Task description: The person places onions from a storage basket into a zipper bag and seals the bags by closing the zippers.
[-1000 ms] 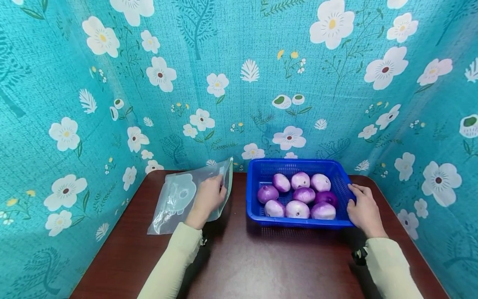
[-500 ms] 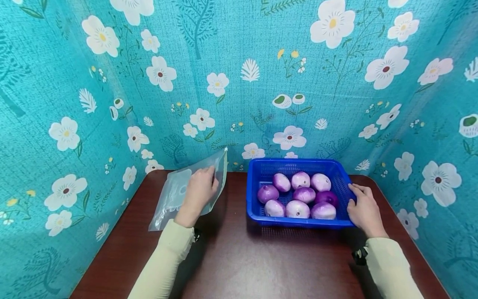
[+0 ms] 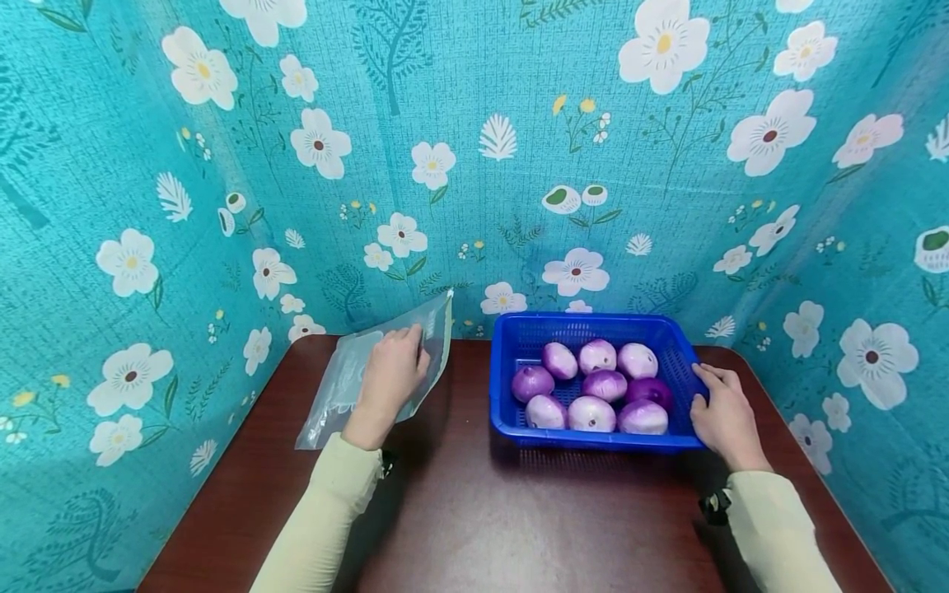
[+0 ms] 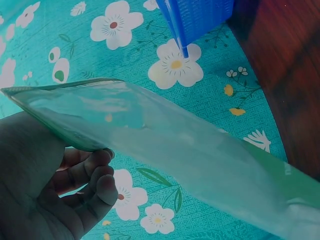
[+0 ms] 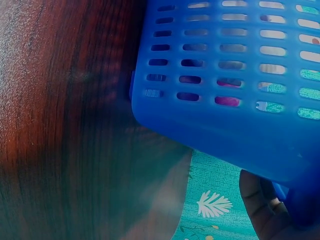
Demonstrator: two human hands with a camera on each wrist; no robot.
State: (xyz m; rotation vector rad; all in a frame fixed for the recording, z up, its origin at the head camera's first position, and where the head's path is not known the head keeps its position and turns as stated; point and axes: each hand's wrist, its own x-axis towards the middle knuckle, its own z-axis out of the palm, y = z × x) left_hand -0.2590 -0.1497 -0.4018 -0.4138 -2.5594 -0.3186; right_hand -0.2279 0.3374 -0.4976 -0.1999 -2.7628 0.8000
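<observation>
plastic bag (image 3: 343, 369) pinched in our left hand (image 3: 389, 372), we grip the blue basket (image 3: 593, 441) with our right hand (image 3: 726, 418), maybe to keep the onions (image 3: 604, 385) still.

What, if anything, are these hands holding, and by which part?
The left hand holds a translucent plastic bag near its mouth; the right hand grips the blue plastic basket by the rim at its right end.
</observation>
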